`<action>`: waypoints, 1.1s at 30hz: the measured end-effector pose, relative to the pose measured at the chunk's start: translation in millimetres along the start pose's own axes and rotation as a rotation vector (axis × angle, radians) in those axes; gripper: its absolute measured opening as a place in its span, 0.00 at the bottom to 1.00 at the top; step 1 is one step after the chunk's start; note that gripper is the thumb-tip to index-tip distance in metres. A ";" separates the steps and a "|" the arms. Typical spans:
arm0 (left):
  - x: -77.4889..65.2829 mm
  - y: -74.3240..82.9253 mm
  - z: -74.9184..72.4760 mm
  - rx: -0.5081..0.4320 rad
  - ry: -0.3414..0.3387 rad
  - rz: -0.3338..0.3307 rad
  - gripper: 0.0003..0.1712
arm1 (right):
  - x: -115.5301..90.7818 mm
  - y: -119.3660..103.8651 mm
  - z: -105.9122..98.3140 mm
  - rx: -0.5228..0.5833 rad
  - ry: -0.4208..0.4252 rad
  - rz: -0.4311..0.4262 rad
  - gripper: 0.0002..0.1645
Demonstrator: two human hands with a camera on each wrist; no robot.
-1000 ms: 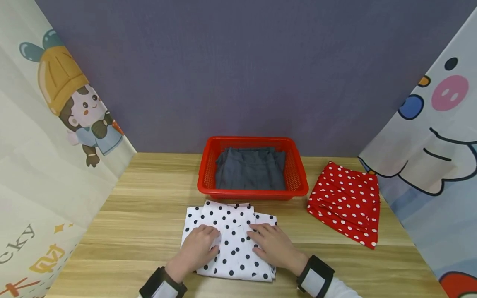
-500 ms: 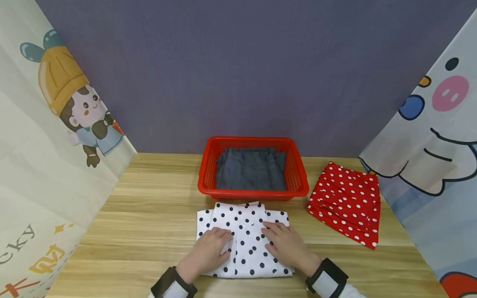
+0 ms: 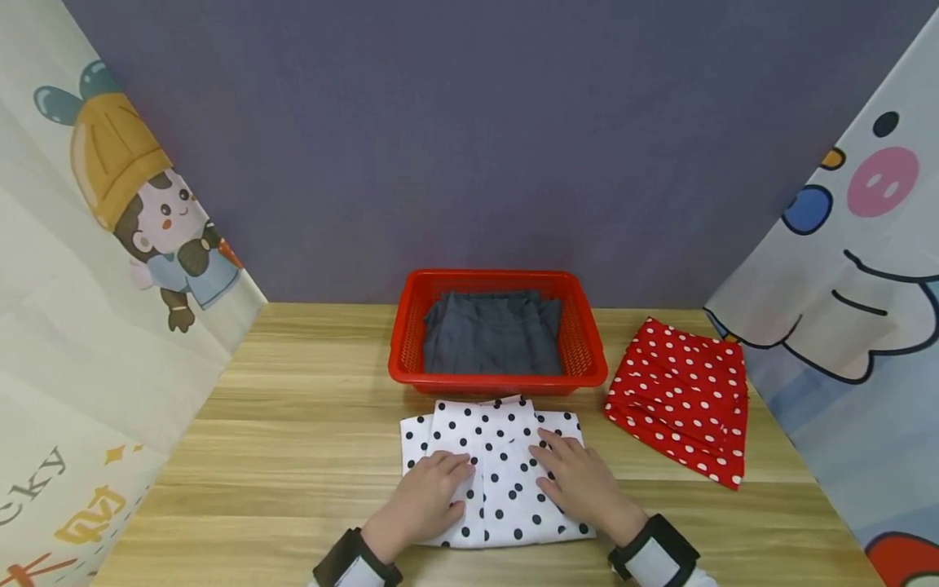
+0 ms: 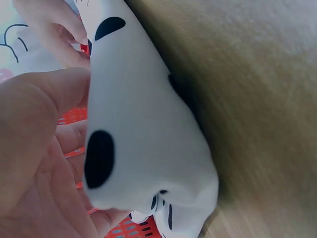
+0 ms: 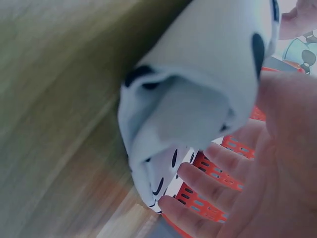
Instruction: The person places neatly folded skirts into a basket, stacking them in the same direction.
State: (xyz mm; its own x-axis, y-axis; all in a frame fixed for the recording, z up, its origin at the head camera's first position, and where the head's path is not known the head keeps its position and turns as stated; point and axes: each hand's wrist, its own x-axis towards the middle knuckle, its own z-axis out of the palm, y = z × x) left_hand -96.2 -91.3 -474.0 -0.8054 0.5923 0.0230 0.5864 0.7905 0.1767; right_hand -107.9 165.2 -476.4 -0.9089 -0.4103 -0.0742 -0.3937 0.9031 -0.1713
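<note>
A folded white cloth with black polka dots (image 3: pixel 502 481) lies on the table in front of the red basket. My left hand (image 3: pixel 433 497) rests on its left part, fingers laid over the top. On the right part rests my right hand (image 3: pixel 583 485), with its fingers spread and pointing up and left. The left wrist view shows the cloth's thick near fold (image 4: pixel 143 109) beside the left thumb. Seen from the right wrist, the layers curl open at the cloth's side end (image 5: pixel 193 104), and the fingers reach over the top, uncurled.
Behind the white cloth stands a red plastic basket (image 3: pixel 495 381) with a folded dark grey cloth (image 3: pixel 491 334) inside. To the right lies a folded red cloth with white dots (image 3: pixel 682 399). A grey-blue backdrop (image 3: pixel 484 147) and printed side curtains border the wooden table (image 3: pixel 308 391).
Both hands have slid the white dotted cloth to the right across the table, and it now lies more squarely below the basket. The basket and the red cloth have stayed put.
</note>
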 end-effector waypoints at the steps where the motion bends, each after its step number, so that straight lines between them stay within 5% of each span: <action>1: -0.2 0.0 0.5 0.001 0.000 0.000 0.27 | 0.1 -0.2 0.1 0.001 -0.002 0.003 0.30; 19: 1.1 0.6 1.1 -0.007 0.010 0.011 0.27 | -1.3 -2.0 -0.2 0.021 -0.027 0.058 0.31; 29: 10.9 -6.9 -18.2 -0.044 0.041 -0.120 0.26 | 7.6 -1.1 -10.4 0.036 0.078 0.118 0.33; 33: 14.1 -11.9 -21.6 -0.040 0.078 -0.231 0.26 | 11.1 -2.7 -16.6 0.055 0.090 0.193 0.34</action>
State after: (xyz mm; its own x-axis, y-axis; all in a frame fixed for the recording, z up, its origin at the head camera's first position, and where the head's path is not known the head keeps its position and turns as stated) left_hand -116.4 -95.7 -454.5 -0.9229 0.3815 0.0527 0.3832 0.8960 0.2244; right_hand -119.2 160.3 -460.4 -0.9763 -0.2152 -0.0228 -0.2054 0.9545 -0.2162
